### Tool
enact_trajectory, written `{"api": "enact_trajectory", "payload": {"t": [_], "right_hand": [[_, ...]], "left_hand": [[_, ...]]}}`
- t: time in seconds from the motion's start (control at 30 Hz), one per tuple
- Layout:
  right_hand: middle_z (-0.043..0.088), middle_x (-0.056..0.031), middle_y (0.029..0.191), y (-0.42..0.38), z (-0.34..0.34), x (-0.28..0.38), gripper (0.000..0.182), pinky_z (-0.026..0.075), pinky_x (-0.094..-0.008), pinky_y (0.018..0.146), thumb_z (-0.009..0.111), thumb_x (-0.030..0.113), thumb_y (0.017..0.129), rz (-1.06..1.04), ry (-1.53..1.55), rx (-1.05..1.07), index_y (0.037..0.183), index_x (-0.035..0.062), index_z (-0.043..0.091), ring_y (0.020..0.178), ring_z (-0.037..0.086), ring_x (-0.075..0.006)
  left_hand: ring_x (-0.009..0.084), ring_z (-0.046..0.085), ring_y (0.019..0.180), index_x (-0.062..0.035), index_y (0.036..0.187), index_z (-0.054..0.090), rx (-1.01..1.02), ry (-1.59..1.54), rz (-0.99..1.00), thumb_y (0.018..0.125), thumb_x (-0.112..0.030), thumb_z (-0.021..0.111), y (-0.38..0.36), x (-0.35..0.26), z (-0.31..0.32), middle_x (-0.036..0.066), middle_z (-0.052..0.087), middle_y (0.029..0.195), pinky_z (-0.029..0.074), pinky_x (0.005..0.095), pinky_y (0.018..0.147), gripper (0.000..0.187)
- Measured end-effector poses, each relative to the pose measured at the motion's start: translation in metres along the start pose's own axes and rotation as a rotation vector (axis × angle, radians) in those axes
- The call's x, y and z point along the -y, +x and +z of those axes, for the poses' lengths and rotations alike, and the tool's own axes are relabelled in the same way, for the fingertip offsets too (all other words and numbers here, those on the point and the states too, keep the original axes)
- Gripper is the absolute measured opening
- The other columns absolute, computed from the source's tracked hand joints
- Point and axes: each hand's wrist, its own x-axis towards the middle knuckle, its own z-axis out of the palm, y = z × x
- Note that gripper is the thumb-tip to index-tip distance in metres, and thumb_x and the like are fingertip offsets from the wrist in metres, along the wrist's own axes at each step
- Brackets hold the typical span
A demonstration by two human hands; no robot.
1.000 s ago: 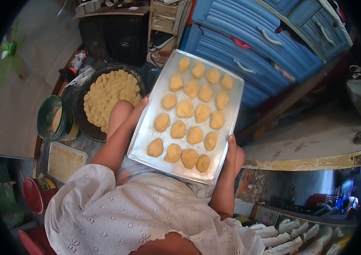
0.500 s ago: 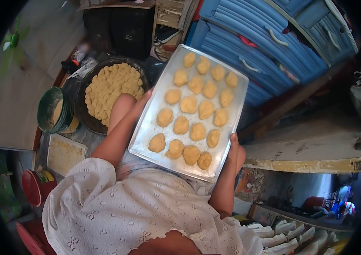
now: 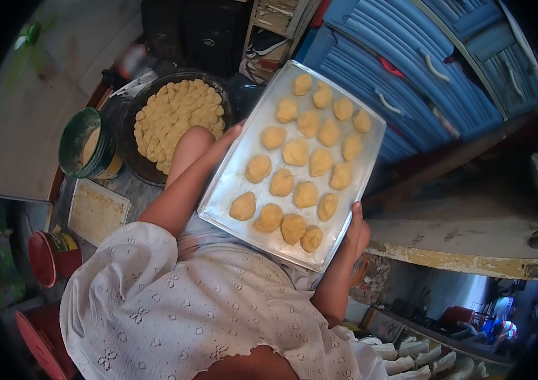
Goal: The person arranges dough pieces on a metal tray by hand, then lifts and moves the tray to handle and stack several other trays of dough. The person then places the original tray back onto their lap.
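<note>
I hold a metal baking tray point(image 3: 234, 180) level in front of my chest, with several raw yellow dough pieces point(image 3: 295, 152) laid on it in rows. My left hand point(image 3: 223, 144) grips the tray's left long edge, thumb over the rim. My right hand point(image 3: 354, 229) grips the right edge near the close corner, fingers under the tray. My white eyelet top fills the bottom of the view.
A dark round pan full of dough pieces point(image 3: 177, 118) sits at left, beside a green tin point(image 3: 82, 151) and a greased rectangular tray point(image 3: 96, 211). Red containers point(image 3: 50, 256) stand lower left. Blue plastic drawers point(image 3: 408, 82) are ahead; a worn pale counter point(image 3: 472, 244) is at right.
The tray and both hands have shifted slightly right and up in the view as my head turned; my grip on the tray is unchanged.
</note>
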Motion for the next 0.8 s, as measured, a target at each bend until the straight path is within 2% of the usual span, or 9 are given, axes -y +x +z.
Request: {"api": "enact_trajectory", "payload": {"t": [0.03, 0.17, 0.33, 0.6, 0.8], "right_hand": [[0.063, -0.018, 0.096, 0.0, -0.002, 0.0, 0.062, 0.046, -0.0306, 0.075, 0.06, 0.048, 0.078, 0.005, -0.121, -0.061, 0.103, -0.0092, 0.059, 0.083, 0.061, -0.0219], [0.063, -0.0181, 0.097, 0.002, -0.003, -0.003, 0.065, 0.046, -0.0309, 0.075, 0.06, 0.049, 0.078, -0.017, -0.113, -0.042, 0.104, -0.0099, 0.058, 0.084, 0.06, -0.022], [0.062, -0.0185, 0.099, -0.006, 0.004, 0.004, 0.068, 0.046, -0.0313, 0.077, 0.061, 0.051, 0.077, 0.037, 0.008, 0.007, 0.105, -0.0109, 0.057, 0.087, 0.06, -0.0226], [0.062, -0.019, 0.099, 0.004, -0.002, -0.004, 0.067, 0.046, -0.0317, 0.078, 0.061, 0.05, 0.078, 0.035, 0.034, 0.044, 0.106, -0.0109, 0.057, 0.087, 0.06, -0.0232], [0.063, -0.0188, 0.097, 0.002, 0.0, -0.004, 0.065, 0.047, -0.0316, 0.076, 0.061, 0.048, 0.078, 0.034, 0.054, 0.028, 0.105, -0.0106, 0.058, 0.086, 0.06, -0.0228]], "left_hand": [[0.0229, 0.036, 0.122, -0.0081, 0.137, 0.03, 0.058, -0.022, 0.043, 0.087, -0.045, 0.047, 0.002, 0.003, -0.002, 0.012, 0.038, 0.135, 0.028, 0.0345, 0.102, 0.065], [0.0223, 0.037, 0.121, -0.0081, 0.138, 0.03, 0.175, -0.087, 0.106, 0.086, -0.045, 0.048, 0.01, 0.009, -0.01, 0.012, 0.038, 0.135, 0.029, 0.0345, 0.101, 0.066], [0.0227, 0.038, 0.12, -0.0073, 0.137, 0.03, 0.138, -0.078, 0.096, 0.086, -0.046, 0.05, 0.016, 0.016, -0.018, 0.012, 0.039, 0.134, 0.03, 0.0348, 0.101, 0.067], [0.0229, 0.039, 0.119, -0.0073, 0.137, 0.031, 0.148, -0.069, 0.119, 0.084, -0.047, 0.052, 0.022, 0.019, -0.022, 0.012, 0.04, 0.132, 0.031, 0.0344, 0.1, 0.069], [0.0223, 0.039, 0.119, -0.0099, 0.137, 0.032, 0.134, -0.067, 0.101, 0.087, -0.043, 0.049, 0.015, 0.015, -0.015, 0.01, 0.041, 0.133, 0.03, 0.0345, 0.1, 0.063]]}}
